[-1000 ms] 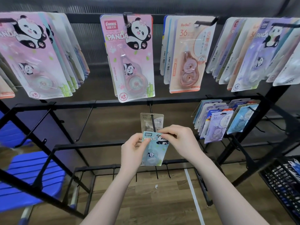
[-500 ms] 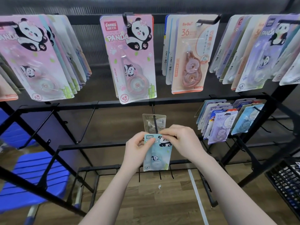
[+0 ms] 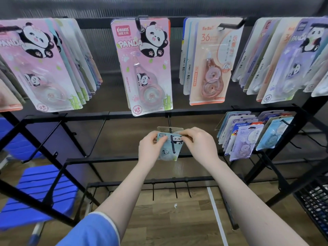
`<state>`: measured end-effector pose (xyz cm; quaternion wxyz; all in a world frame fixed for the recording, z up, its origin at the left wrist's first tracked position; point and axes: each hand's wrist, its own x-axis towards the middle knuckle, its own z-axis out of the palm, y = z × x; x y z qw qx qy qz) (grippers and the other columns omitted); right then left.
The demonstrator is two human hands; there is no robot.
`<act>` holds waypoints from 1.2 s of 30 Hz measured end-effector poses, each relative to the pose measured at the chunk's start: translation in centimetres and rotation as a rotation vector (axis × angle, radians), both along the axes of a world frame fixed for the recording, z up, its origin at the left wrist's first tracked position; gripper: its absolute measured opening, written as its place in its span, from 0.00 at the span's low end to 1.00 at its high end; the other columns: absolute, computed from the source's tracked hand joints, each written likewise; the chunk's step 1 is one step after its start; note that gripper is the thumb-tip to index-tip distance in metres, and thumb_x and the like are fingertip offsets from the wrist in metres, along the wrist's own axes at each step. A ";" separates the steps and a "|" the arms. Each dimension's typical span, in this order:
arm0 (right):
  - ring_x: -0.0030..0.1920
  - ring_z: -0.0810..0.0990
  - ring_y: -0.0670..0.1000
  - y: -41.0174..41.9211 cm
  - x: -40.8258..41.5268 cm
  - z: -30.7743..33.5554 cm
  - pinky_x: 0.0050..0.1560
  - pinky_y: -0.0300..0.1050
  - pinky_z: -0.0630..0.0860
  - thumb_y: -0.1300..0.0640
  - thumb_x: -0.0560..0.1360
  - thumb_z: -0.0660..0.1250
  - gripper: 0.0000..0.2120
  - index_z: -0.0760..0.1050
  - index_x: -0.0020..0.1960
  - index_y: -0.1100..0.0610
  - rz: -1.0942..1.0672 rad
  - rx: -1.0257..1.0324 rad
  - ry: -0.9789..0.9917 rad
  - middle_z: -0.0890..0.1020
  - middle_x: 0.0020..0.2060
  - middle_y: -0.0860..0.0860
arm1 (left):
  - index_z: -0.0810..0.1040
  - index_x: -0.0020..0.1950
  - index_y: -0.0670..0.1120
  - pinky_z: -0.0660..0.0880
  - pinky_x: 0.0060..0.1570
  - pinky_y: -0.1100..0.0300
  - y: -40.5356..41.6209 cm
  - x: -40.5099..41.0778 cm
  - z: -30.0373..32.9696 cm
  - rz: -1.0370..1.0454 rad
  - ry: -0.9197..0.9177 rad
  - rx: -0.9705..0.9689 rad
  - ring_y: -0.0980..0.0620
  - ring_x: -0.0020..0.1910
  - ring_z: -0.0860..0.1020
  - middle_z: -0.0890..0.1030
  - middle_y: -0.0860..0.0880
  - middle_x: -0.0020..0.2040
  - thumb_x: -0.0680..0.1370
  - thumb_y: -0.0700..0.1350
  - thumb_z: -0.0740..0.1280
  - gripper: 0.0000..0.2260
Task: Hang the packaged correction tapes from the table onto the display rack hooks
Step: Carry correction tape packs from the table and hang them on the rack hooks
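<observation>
Your left hand pinches the upper left corner of a pale blue panda correction tape pack, thumb on the front, the other fingers curled behind the card. Your right hand pinches the pack's upper right edge, fingertips bent in toward the panda print. Between your two hands a black hook runs down across the front of the card, so the pack sits on the hook with its prong showing over the printed face. Just behind the pack, on the same hook, hangs a beige card, mostly hidden.

Above your hands, a pink panda pack hangs from the top rail. To the upper right of your right hand hangs an orange-trimmed pack at the front of a stack, and farther right a lilac panda pack. Level with your right hand, out to its right, is a cluster of smaller packs on the middle rail. To the upper left of your left hand hangs another fan of pink panda packs. Below your left forearm is a blue plastic chair behind the black rack frame; a black basket sits low to the right of your right arm.
</observation>
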<state>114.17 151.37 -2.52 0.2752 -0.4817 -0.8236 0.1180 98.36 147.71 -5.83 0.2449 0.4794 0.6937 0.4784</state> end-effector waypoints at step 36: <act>0.51 0.81 0.65 -44.2 -25.3 -2.1 0.46 0.58 0.79 0.50 0.52 0.84 0.34 0.80 0.54 0.62 0.811 0.262 -0.154 0.82 0.49 0.64 | 0.56 0.78 0.46 0.53 0.75 0.50 -58.1 -12.7 2.4 1.225 0.586 -0.680 0.44 0.78 0.54 0.58 0.45 0.78 0.79 0.58 0.62 0.32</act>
